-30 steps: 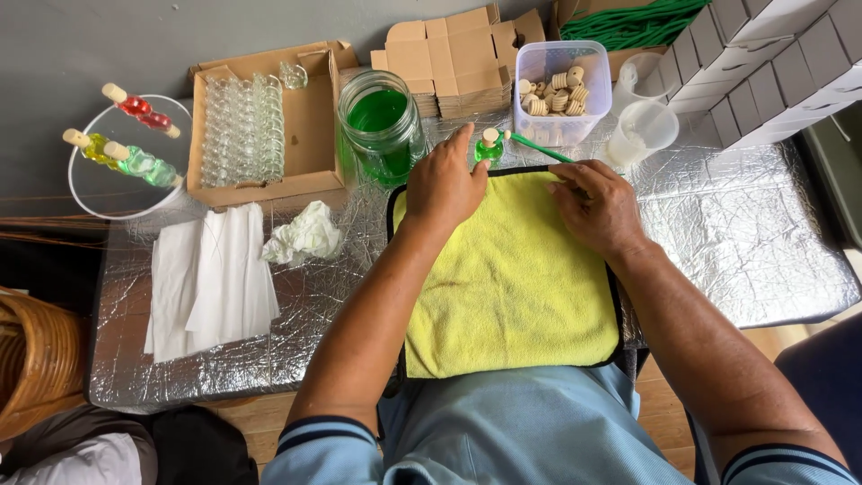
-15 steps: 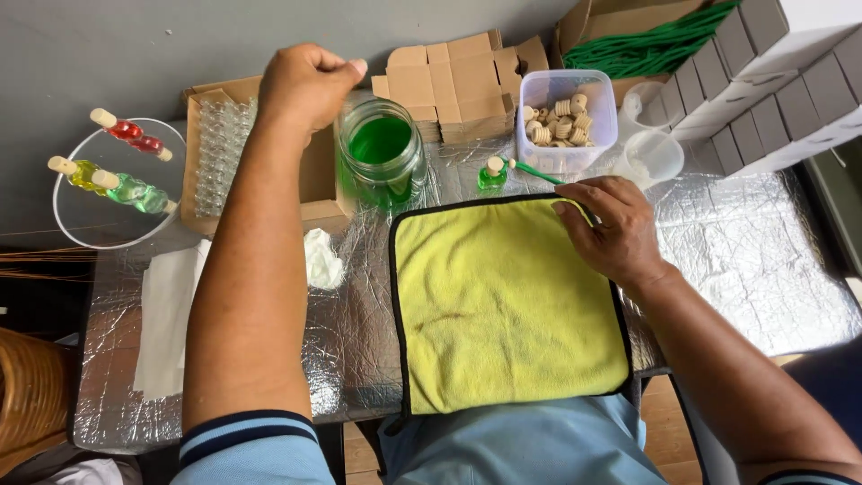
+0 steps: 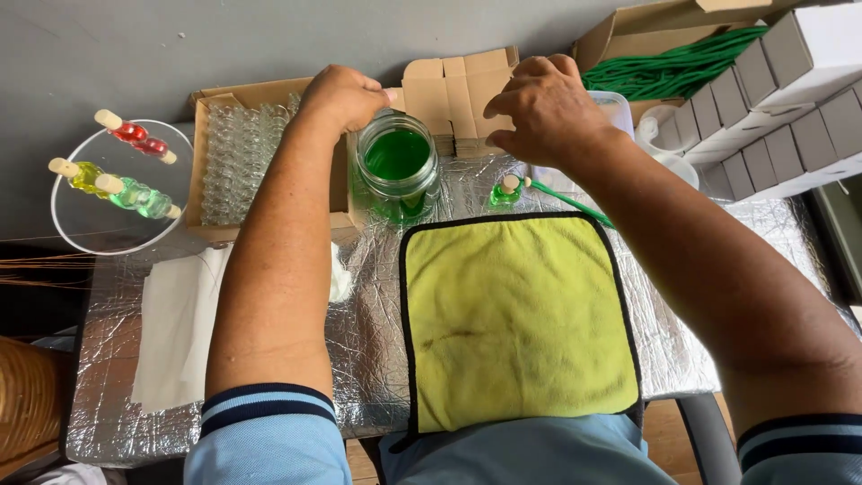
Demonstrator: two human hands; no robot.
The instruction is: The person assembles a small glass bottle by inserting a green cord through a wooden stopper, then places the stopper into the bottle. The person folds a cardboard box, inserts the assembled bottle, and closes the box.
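Observation:
My left hand (image 3: 341, 94) is stretched out over the far end of a cardboard box of clear glass vials (image 3: 235, 166), fingers curled down; whatever they may grip is hidden. My right hand (image 3: 543, 108) hovers with pinched fingers above a clear plastic tub (image 3: 620, 101), which it mostly covers. Between my hands stands a glass jar of green liquid (image 3: 398, 162). A small corked bottle of green liquid (image 3: 505, 190) and a thin green stick (image 3: 566, 202) lie just beyond a yellow cloth (image 3: 516, 319) spread in front of me.
Silver foil (image 3: 368, 350) covers the table. A white bowl (image 3: 81, 229) at the left holds corked bottles of red, yellow and green liquid. White paper towels (image 3: 175, 323) lie near it. Flat cardboard boxes (image 3: 467, 85), green cords (image 3: 669, 67) and stacked white boxes (image 3: 781, 108) line the back.
Both hands left the yellow cloth. My left hand reached out to the box of vials, then my right hand rose from the cloth's far corner to above the plastic tub.

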